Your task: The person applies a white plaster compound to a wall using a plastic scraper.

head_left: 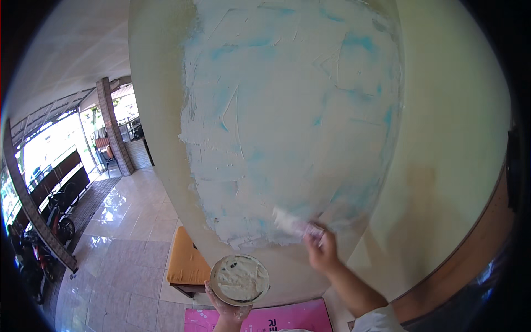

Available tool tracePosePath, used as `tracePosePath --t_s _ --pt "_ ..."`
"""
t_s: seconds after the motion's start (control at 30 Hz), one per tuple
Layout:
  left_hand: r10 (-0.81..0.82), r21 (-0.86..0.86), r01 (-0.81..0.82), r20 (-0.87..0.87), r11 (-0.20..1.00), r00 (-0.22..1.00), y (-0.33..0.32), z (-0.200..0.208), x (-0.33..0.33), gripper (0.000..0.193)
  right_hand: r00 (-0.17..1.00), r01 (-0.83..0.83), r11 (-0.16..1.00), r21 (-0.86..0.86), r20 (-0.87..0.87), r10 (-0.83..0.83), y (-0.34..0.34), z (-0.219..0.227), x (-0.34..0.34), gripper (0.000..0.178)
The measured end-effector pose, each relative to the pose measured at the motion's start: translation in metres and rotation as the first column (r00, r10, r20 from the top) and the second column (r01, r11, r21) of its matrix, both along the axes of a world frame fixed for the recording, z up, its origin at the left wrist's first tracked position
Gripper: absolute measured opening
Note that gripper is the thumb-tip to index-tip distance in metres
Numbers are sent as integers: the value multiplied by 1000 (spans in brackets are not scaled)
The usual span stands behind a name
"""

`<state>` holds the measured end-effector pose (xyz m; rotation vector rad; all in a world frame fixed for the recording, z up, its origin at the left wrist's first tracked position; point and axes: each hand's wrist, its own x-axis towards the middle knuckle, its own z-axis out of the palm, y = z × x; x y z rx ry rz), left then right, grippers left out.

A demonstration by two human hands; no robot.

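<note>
My left hand holds up a round bowl from below, fingers along its side. Thick off-white putty fills it, with a few dark spots on top. My right hand is closed around the handle of what looks like a putty knife, smeared by motion. Its whitish blade end lies at the lower part of the wall; whether it touches cannot be told. A broad patch of white putty covers the wall in front of me, with light blue showing through and raised ridges in places.
Left of the wall's corner stands a low bench with a yellow-orange top. A pink printed sheet or box lies at the wall's foot. Motorcycles and a pillar are farther left; a brown wooden edge curves at right.
</note>
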<state>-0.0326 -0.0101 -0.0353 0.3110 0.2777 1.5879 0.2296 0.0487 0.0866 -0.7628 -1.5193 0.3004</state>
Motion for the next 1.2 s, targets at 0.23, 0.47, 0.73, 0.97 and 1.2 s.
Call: tracePosePath --t_s 0.23,0.47,0.73,0.97,1.2 --pt "-78 86 80 -24 993 997 -11 21 -20 81 630 459 460 760 87 -772 23 208 69 47" --pt "471 422 -209 -792 882 389 -11 -1 -19 82 361 580 405 707 222 -906 96 226 85 43" --pt "336 272 -199 -701 941 629 6 -17 -15 81 407 408 557 724 402 -820 73 53 79 33" --pt "-117 26 124 -183 992 976 3 24 26 81 316 469 256 845 110 -942 57 220 114 36" --pt "624 619 -74 -778 782 77 3 -11 38 101 391 584 426 691 220 -894 119 192 118 48"
